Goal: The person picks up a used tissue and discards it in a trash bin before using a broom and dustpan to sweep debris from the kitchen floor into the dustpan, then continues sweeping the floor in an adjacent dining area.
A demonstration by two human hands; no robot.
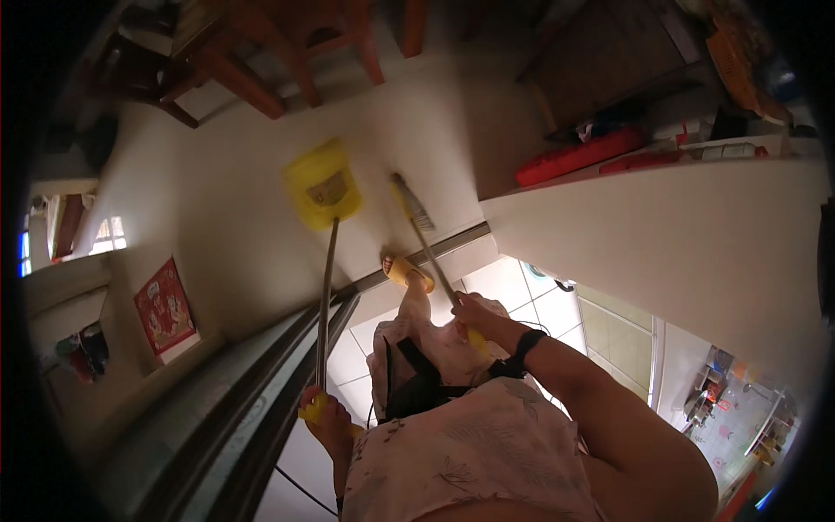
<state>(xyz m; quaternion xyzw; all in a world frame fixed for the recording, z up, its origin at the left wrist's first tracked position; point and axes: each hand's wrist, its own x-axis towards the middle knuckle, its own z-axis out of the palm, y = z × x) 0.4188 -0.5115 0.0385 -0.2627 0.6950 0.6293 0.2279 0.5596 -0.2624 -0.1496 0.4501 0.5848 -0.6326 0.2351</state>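
My left hand [324, 415] grips the yellow handle end of a long-handled dustpan. Its metal pole runs up to the yellow plastic pan [313, 163], which is over the floor ahead of me, slightly blurred. A brownish patch [329, 189] shows inside the pan; I cannot tell what it is. In my right hand [475, 312] is the pole of a broom, its yellow end sticking out below my fist. The broom head [412, 202], with grey bristles, is to the right of the pan and apart from it.
My foot in a yellow slipper [408, 273] is at the dark door threshold [456, 241]. Sliding door panels [261, 398] stand at left. Wooden furniture legs [261, 85] are ahead. A pale wall [652, 228] is at right, near a red object [577, 156]. White tiles [551, 313] lie behind.
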